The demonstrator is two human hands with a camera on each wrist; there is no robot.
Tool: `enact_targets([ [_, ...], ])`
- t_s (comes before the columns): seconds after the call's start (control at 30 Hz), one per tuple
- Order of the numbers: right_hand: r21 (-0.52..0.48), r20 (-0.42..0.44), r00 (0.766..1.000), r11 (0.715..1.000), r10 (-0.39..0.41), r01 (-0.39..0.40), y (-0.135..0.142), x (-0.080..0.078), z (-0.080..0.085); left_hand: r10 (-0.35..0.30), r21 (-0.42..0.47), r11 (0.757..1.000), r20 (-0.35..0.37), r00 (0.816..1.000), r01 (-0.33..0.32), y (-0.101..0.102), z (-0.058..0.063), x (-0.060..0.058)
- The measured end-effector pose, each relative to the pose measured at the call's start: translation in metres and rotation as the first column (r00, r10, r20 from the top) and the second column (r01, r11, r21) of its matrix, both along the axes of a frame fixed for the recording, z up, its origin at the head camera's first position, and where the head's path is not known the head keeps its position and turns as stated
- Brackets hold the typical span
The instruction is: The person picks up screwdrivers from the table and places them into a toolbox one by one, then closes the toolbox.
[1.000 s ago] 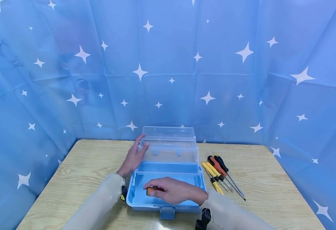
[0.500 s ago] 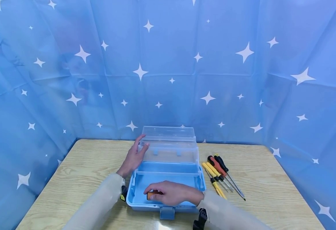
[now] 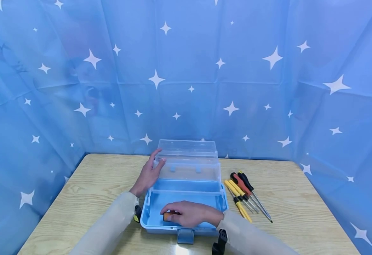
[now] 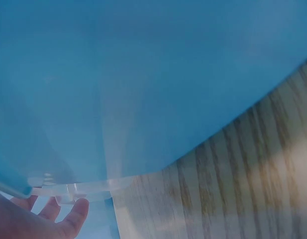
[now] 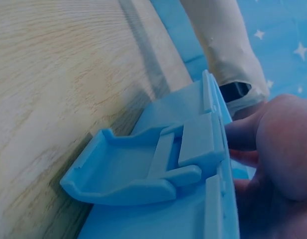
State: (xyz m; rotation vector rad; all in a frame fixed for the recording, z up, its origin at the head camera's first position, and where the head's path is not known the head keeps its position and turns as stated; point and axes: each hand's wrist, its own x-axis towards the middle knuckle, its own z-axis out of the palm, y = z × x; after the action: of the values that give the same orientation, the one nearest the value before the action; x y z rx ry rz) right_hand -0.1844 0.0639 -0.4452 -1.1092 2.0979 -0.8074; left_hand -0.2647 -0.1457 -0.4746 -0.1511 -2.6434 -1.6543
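A light blue toolbox point(image 3: 160, 229) stands on the table with its clear lid point(image 3: 189, 171) raised at the back. My left hand point(image 3: 147, 177) grips the left edge of the lid, thumb in front; the left wrist view shows its fingers point(image 4: 76, 216) at the clear plastic. Low inside the box, my right hand point(image 3: 189, 213) holds a small orange object point(image 3: 166, 216) by its sides. Only its orange end shows, and the palm hides the rest, so its kind is unclear. In the right wrist view the box's front wall covers the right fingertips, and its latch point(image 5: 128, 164) hangs down.
Right of the toolbox lie several screwdrivers: yellow-handled ones point(image 3: 243, 211), a red and black one point(image 3: 241, 182) and a black one point(image 3: 245, 180) with long shafts. The wooden table point(image 3: 103, 180) ends at a blue star-patterned curtain point(image 3: 186, 95).
My right hand has moved slightly down and left inside the box, still holding the orange object. My left hand and the lid have stayed in place.
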Motion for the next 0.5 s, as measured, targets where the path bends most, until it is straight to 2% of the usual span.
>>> enact_targets([
  [0.23,0.019,-0.011,1.000,1.000,0.000,0.000,-0.001,-0.002,-0.003,0.002,-0.004,1.000,0.009,1.000,-0.002,0.001,0.001,0.001],
  [0.5,0.007,-0.080,0.996,0.999,0.032,-0.032,-0.003,-0.007,-0.011,-0.001,-0.011,1.000,0.000,1.000,0.001,0.000,0.001,0.001],
])
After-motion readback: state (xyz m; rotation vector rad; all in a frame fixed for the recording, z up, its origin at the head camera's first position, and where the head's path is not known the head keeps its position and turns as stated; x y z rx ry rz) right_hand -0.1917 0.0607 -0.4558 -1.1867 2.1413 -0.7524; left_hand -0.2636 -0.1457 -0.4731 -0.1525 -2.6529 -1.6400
